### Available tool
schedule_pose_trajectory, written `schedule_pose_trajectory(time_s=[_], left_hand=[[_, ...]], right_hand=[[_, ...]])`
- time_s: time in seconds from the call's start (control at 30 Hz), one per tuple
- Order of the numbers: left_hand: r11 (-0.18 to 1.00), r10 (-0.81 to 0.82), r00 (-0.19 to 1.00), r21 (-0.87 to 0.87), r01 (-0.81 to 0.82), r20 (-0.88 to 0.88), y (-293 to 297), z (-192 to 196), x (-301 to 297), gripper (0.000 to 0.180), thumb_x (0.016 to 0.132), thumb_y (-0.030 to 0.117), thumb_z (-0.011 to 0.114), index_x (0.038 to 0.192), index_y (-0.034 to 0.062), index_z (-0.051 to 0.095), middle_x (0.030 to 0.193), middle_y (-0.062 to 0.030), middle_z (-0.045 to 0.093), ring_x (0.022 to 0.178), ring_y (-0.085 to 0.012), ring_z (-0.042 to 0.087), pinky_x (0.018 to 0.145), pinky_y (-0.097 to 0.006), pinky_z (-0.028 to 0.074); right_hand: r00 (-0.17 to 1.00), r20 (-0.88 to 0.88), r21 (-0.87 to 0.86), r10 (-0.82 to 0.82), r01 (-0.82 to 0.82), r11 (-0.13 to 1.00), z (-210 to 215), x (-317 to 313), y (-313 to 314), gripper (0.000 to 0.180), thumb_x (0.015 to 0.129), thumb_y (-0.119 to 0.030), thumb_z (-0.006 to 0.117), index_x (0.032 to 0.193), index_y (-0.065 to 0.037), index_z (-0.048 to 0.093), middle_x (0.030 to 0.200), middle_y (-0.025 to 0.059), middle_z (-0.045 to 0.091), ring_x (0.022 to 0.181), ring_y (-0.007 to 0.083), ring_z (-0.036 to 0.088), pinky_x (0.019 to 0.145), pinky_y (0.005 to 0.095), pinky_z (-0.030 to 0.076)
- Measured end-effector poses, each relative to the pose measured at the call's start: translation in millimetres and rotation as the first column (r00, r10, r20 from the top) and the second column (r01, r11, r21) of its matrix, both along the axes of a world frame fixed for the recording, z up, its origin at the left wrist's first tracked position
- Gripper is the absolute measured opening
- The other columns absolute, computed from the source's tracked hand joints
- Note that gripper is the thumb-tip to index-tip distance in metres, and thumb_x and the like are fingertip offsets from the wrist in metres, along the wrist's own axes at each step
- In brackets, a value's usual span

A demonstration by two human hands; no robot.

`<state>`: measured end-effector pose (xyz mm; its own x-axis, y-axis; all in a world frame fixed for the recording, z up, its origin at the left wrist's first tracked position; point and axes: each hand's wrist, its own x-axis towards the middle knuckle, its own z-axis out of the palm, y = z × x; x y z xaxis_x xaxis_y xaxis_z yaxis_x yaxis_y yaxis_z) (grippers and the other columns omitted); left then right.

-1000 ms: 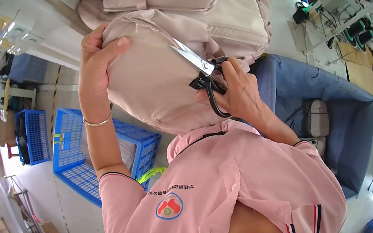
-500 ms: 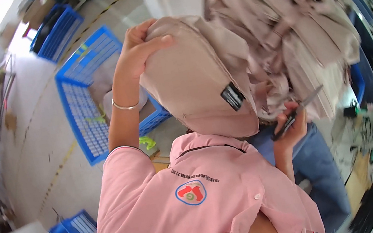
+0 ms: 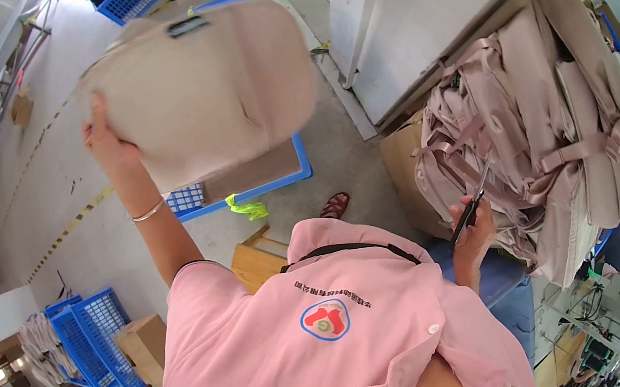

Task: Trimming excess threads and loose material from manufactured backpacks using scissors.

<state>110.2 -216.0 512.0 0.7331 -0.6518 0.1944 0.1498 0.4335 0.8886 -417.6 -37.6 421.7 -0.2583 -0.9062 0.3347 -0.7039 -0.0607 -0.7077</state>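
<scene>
Scissors sit clenched in your right hand, blades pointing up toward the heap of beige backpacks that lies just beside that hand, on its far side. The hand is closed around the handles, and the blade tips reach the nearest straps of the heap, though you cannot tell whether they touch.

Your left hand is raised well away from the scissors, out to the left of the heap, and grasps a single beige backpack by its left edge. The fingers wrap behind the fabric, so only the back of the hand and the thumb side show. A thin bracelet rings that wrist. The held backpack hangs in the air, blurred, with a small dark label near its top edge. It is well apart from the heap and from your right hand.

Below the held backpack a blue plastic crate lies on the concrete floor, and a scrap of yellow-green tape rests just beside the crate's near rim. A cardboard box stands under the heap's left side. More blue crates stand far left of the heap.
</scene>
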Motion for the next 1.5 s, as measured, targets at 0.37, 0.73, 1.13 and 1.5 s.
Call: schedule_pose_trajectory(time_s=[0.37, 0.73, 1.13, 1.5], left_hand=[[0.847, 0.222, 0.640, 0.179, -0.500, 0.736, -25.6, -219.8, 252.2, 0.059, 0.084, 0.024, 0.071, 0.133, 0.0001, 0.047, 0.121, -0.0215, 0.059, 0.107, -0.0335, 0.060, 0.081, -0.049, 0.055], [0.612, -0.763, 0.647, 0.345, 0.711, 0.021, -96.4, -212.4, -287.9, 0.024, 0.092, 0.017, 0.068, 0.109, -0.0003, 0.067, 0.097, -0.0043, 0.068, 0.086, -0.0122, 0.060, 0.080, -0.026, 0.049], [0.434, 0.208, 0.121, -0.202, 0.878, 0.971, -69.9, 125.6, -607.8, 0.045, 0.076, -0.005, 0.063, 0.120, 0.0081, 0.064, 0.123, -0.0145, 0.062, 0.114, -0.0329, 0.058, 0.097, -0.041, 0.045], [0.661, -0.317, 0.113, 0.134, 0.738, 0.942, -108.2, 167.4, -616.8, 0.024, 0.085, 0.009, 0.064, 0.109, 0.0077, 0.067, 0.086, -0.0098, 0.070, 0.078, -0.0184, 0.065, 0.072, -0.033, 0.050]], right_hand=[[0.993, 0.117, 0.241, -0.020, -0.009, 0.970, 15.0, 30.0, -20.2, 0.038, 0.073, -0.021, 0.085, 0.085, -0.001, 0.056, 0.074, 0.0125, 0.052, 0.060, 0.0313, 0.053, 0.056, 0.0354, 0.045], [0.965, -0.189, 0.179, -0.183, 0.217, 0.960, 36.3, 1.6, 48.7, 0.050, 0.074, -0.043, 0.081, 0.089, -0.002, 0.058, 0.084, 0.0100, 0.055, 0.067, 0.0316, 0.061, 0.054, 0.0406, 0.049], [0.832, -0.065, 0.022, -0.551, 0.553, 0.833, 49.7, -48.3, 188.6, 0.054, 0.066, -0.035, 0.088, 0.076, -0.001, 0.048, 0.072, 0.0117, 0.046, 0.054, 0.0339, 0.047, 0.049, 0.0384, 0.041], [0.773, -0.006, -0.009, -0.634, 0.634, 0.773, 22.7, -99.2, 249.4, 0.046, 0.067, -0.030, 0.089, 0.080, 0.000, 0.056, 0.075, 0.0104, 0.054, 0.057, 0.0312, 0.055, 0.052, 0.0368, 0.047]])
